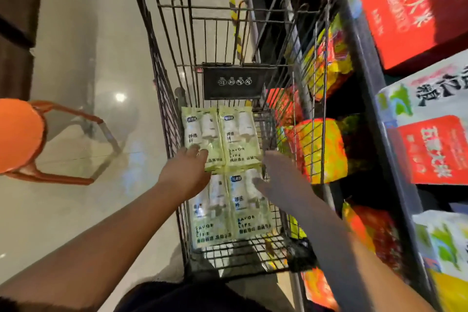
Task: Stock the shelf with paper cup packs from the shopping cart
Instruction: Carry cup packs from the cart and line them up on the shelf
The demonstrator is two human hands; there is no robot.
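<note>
Several pale green paper cup packs lie flat in the wire shopping cart [162, 63]. The far pair [220, 134] overlaps the near pair [228, 213]. My left hand [187, 170] reaches into the cart, and its fingers touch the near left corner of the far left pack. My right hand [278, 177] is blurred and hovers over the right side of the packs, fingers extended, thumb pointing left above a near pack. Neither hand holds anything.
A dark shelf unit [367, 83] stands right of the cart, carrying red boxes [400, 15], white and green boxes [430, 94] and bright snack bags [321, 149]. An orange stool [22, 134] stands on the pale floor at left. The cart's black child-seat flap [235, 83] is beyond the packs.
</note>
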